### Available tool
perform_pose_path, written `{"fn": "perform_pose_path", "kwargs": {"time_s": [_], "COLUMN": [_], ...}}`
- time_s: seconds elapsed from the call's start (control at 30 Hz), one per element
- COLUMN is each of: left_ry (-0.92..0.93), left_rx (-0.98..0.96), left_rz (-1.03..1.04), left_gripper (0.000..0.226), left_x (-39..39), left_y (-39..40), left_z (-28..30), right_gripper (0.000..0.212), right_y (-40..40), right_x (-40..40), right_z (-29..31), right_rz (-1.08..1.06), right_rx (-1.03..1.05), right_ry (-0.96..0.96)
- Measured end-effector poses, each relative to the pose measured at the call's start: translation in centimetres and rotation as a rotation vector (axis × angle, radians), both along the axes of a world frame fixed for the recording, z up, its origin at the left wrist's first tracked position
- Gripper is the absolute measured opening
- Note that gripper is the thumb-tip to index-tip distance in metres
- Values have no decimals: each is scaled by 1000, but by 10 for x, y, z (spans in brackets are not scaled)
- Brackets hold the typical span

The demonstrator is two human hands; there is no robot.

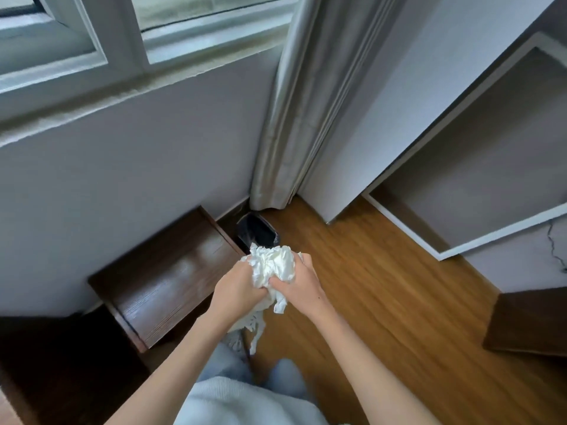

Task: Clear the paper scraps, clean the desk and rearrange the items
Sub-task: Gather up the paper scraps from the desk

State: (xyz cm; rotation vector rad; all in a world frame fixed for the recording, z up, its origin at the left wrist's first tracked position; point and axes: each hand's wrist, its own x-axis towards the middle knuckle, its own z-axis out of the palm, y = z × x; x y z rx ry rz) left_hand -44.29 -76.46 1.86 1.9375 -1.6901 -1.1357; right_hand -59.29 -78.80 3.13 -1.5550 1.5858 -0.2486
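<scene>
A crumpled wad of white paper scraps (271, 265), soft and creased like tissue, was bunched between both hands at the middle of the view, with ragged strips trailing down below the wrists. The left hand (236, 289) gripped the wad from the left, its fingers curled into the paper; the right hand (302, 285) gripped it from the right, thumb pressed into the folds. Both bare forearms reached forward from the near edge and met at the wad.

Just beyond the paper stood a small bin (257, 230) lined with a glossy black bag, tucked in the far corner where the wall meets a pale pleated curtain (294, 102). To the bin's left lay a dark brown wood-grain counter (171, 277), a rectangular slab whose right edge ran close beside the bin. To the right, the smooth honey-coloured plank floor (383, 286) lay open as far as a white-framed cupboard recess (478, 167). A window (122, 35) with pale frames ran along the far wall.
</scene>
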Motion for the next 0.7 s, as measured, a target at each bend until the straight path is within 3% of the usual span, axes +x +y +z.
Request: {"fn": "perform_pose_path", "kwargs": {"time_s": [0.33, 0.7], "left_ry": [-29, 22], "left_rx": [67, 137], "left_rz": [150, 540], "left_gripper": [19, 13], "left_x": [-27, -69], "left_y": [-134, -236], "left_z": [-29, -106], "right_gripper": [54, 64], "right_y": [-155, -311], "right_x": [-23, -39], "right_z": [-24, -118], "right_rz": [126, 520], "right_rx": [49, 129], "right_ry": [5, -1]}}
